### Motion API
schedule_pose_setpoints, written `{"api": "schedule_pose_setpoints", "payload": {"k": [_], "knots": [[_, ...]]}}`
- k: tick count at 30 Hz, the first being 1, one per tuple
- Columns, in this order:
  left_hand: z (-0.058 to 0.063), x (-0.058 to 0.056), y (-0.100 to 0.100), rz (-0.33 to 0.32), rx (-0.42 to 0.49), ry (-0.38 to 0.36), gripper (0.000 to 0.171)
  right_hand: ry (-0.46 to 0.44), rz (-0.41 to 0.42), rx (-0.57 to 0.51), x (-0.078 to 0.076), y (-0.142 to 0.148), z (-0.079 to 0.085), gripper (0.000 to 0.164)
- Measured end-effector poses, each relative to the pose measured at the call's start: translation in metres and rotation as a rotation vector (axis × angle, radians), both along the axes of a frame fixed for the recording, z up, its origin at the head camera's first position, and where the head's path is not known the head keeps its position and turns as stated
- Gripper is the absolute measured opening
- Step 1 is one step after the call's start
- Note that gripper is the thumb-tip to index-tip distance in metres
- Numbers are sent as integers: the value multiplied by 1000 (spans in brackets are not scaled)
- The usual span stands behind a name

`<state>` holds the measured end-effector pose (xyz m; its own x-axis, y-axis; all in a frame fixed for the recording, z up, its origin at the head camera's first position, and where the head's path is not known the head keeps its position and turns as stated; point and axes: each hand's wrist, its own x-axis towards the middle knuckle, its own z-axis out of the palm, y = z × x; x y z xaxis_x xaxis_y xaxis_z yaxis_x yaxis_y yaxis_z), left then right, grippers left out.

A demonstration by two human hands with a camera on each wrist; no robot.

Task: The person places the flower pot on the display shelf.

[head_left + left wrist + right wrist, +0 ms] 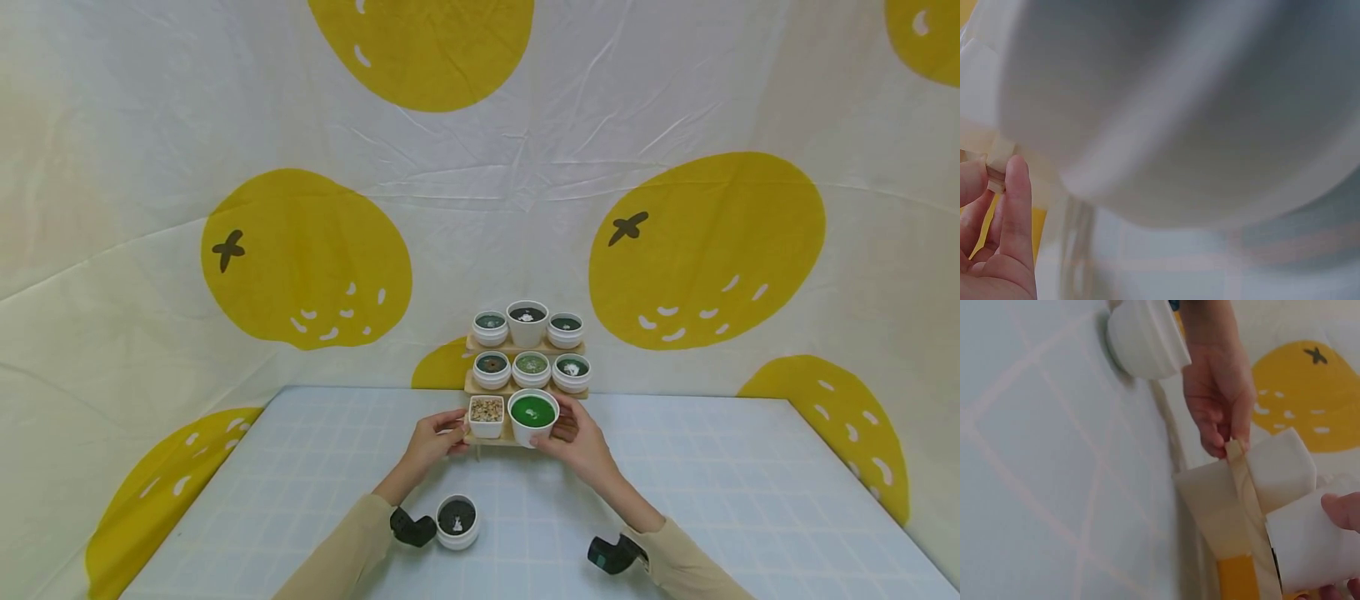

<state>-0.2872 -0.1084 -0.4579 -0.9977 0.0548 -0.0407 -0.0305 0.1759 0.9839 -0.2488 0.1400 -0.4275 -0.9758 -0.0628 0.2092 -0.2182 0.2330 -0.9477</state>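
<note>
A three-tier wooden stand (495,441) bears several white cups and pots. My left hand (437,439) pinches the left end of its lowest wooden board (999,169) between thumb and fingers. Beside that hand a square white cup (487,417) with speckled grain-like bits sits in the board, its lower part showing beneath it in the right wrist view. My right hand (573,442) grips a round white cup (533,429) with bright green contents, the thumb (1341,511) on its wall. This cup is at the lowest board, right of the square one.
Round pots (531,372) with green and dark contents fill the middle tier. A taller cup (527,325) stands between two small pots on top. Nearer me, a separate white pot (457,527) with dark contents rests on the pale checked tablecloth (720,483). A patterned curtain (495,242) hangs behind.
</note>
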Motion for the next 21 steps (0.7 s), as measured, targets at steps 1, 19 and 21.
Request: {"api": "schedule_pose_setpoints", "payload": {"k": [1,19,21], "knots": [[0,0,0,0,-5,-2,39,3,-4,-1,1,0,0,72],[0,2,0,0,25,18,37,92,-49,-17,23,19,-14,70],[0,2,0,-1,28,19,37,111,-40,-31,26,20,-17,67]]}}
